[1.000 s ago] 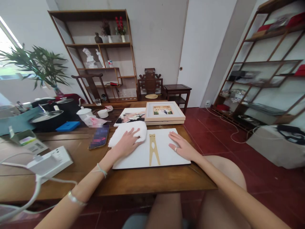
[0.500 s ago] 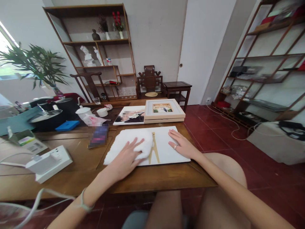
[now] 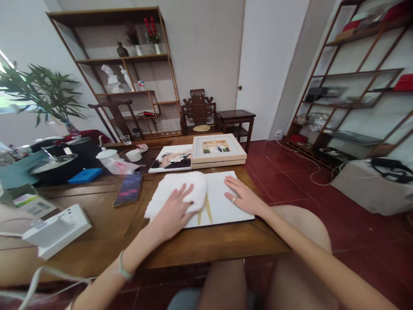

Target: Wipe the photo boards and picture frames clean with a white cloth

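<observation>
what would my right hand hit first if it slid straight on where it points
Probably the stacked frames at the far edge of the board; the right hand lies flat, fingers pointing away and slightly left.

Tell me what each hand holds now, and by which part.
Neither hand has a grip. The left hand presses flat on the soft white cloth, at its right part; the right hand lies flat on the white rectangular board, right side.

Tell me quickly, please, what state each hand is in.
Left hand: open, pressing the white cloth on the board.
Right hand: open, flat on the board.
</observation>
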`<state>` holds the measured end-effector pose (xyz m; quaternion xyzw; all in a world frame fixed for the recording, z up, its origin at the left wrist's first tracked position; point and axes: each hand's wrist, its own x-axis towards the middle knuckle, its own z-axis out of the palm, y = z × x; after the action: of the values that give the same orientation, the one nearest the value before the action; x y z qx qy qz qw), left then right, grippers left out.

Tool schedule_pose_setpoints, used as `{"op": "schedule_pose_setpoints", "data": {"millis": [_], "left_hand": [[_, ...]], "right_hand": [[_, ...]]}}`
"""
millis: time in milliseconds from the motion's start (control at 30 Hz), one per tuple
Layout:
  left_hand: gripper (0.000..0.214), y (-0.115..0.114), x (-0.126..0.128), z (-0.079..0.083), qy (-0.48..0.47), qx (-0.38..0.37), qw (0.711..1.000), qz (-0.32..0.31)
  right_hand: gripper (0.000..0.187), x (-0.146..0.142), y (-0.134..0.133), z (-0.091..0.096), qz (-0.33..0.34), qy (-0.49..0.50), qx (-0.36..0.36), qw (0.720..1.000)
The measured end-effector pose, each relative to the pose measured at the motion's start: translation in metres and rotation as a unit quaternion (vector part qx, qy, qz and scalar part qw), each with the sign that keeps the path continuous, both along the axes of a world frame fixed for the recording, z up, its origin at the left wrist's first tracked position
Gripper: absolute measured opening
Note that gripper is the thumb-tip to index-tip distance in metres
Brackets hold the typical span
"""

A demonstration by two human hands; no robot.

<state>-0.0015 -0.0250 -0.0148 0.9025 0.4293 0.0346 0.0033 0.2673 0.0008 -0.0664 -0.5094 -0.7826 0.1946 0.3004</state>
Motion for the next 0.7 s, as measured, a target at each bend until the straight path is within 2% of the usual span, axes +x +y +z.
{"op": "schedule_pose_setpoints", "data": {"millis": [100, 200, 300, 533, 633, 700], "left_hand": [[0.025, -0.039, 0.006, 0.000, -0.006, 0.008, 0.999, -0.044], [0.024, -0.050, 0.010, 0.001, -0.012, 0.006, 0.998, -0.069], [0.026, -0.030, 0.013, 0.002, -0.014, -0.005, 0.999, -0.048], [0.039, 0.046, 0.030, 0.001, -0.034, 0.000, 0.999, -0.017], [0.036, 0.056, 0.039, 0.004, -0.029, 0.016, 0.999, -0.009], [0.035, 0.051, 0.044, 0.006, -0.021, 0.017, 1.000, -0.008]], "right_hand": [[0.056, -0.001, 0.000, -0.001, -0.003, -0.007, 0.003, 1.000], [0.054, 0.000, 0.001, -0.002, -0.003, 0.002, 0.015, 1.000], [0.054, 0.001, 0.001, -0.004, -0.006, -0.002, 0.016, 1.000], [0.053, 0.002, 0.002, -0.006, -0.003, 0.019, 0.013, 1.000], [0.053, 0.002, 0.002, -0.005, -0.007, 0.020, 0.010, 1.000], [0.054, 0.001, 0.002, -0.005, -0.007, 0.013, 0.008, 1.000]]}}
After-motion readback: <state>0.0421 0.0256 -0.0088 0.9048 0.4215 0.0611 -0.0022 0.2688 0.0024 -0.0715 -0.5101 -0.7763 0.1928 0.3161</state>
